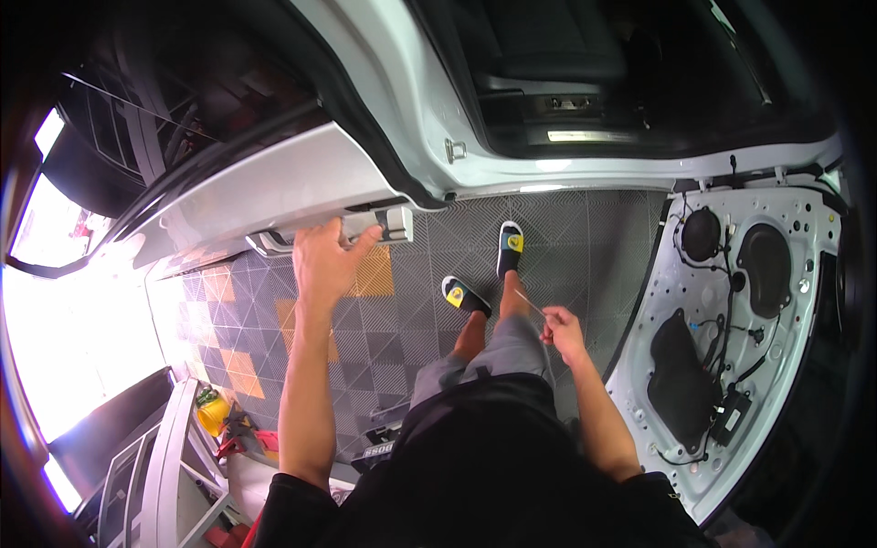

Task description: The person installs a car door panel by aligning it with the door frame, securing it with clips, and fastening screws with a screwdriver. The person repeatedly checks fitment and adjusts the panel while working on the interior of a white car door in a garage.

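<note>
My left hand (pixel 327 260) reaches up to the white car door (pixel 301 178) on the left. Its fingers are wrapped over a silver-grey door handle (pixel 395 225), with the thumb lying along it; the fingertips are hidden. Lower and to the right, my right hand (pixel 562 334) is held in the air beside my leg. Between its thumb and fingers it pinches a thin, pale stick-like tool (pixel 528 301) that points up and left; its exact kind is too small to tell.
On the right stands an opened door (pixel 662 297), its trim off, with black covers and wiring showing. The car's door sill (pixel 594 169) runs across the top. Grey and orange tiles (pixel 365 338) form the floor. A metal rack (pixel 169 457) and a yellow object (pixel 213 414) sit lower left.
</note>
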`<state>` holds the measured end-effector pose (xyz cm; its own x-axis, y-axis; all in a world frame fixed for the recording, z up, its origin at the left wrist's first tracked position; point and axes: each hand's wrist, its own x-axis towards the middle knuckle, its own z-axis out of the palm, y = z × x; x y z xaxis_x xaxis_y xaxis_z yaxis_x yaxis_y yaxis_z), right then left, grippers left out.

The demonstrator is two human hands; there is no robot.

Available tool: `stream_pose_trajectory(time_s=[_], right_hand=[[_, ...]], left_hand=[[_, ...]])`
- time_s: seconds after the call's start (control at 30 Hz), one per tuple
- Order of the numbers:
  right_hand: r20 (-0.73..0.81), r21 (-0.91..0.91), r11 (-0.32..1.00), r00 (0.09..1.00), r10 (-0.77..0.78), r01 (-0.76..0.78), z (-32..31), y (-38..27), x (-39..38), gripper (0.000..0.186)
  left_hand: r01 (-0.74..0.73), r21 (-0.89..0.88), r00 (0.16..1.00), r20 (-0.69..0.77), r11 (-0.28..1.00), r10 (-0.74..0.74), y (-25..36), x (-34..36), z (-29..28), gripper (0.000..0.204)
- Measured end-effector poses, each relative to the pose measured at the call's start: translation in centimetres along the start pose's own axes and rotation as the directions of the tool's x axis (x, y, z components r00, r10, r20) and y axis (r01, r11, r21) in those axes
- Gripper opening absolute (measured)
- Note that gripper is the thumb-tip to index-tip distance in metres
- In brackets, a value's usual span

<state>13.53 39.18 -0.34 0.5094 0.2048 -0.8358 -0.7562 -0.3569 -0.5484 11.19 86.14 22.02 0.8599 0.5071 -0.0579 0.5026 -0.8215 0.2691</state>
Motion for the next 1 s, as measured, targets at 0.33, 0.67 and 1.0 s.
stream_pose_trajectory(time_s=[0.33, 0.67, 1.0], right_hand=[[-0.14, -0.603, 0.797, 0.989, -0.047, -0.047, -5.7, -2.1, 4.5, 0.02], [-0.058, -0.554, 0.784, 0.927, -0.372, 0.28, -2.1, -18.1, 4.4, 0.022], [-0.096, -0.458, 0.825, 0.904, -0.416, 0.331, -4.0, -12.2, 5.1, 0.025]], left_hand=[[0.014, -0.05, 0.996, -0.082, 0.999, -0.018, 0.4, 0.5, -0.8, 0.067], [0.015, -0.084, 0.991, -0.131, 0.996, -0.026, -0.4, -1.0, -1.1, 0.071], [0.058, -0.165, 0.996, 0.083, 0.985, -0.045, -2.0, -1.5, -3.5, 0.062]])
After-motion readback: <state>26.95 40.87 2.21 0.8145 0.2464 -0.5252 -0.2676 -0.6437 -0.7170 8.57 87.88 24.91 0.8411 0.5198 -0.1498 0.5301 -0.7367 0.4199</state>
